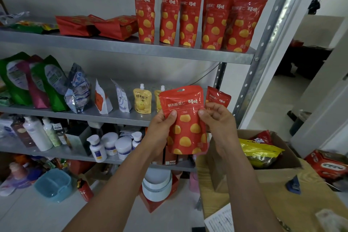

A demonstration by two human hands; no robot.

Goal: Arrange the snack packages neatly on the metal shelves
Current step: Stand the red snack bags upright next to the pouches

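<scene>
Just behind held pkg (185,118): juice pouches (142,102) on mid shelf (75,114), 2nd red pkg (218,98).

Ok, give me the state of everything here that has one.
Held red pouch, upright, sealed, off the shelves.
Left hand, grips the pouch's left edge.
Right hand, pinches its right edge.
Five top-shelf pouches, standing in a row.
Two red pouches beside them, lying flat.
Juice pouch, upright, capped.
Cardboard box, flaps open, packs inside.
</scene>
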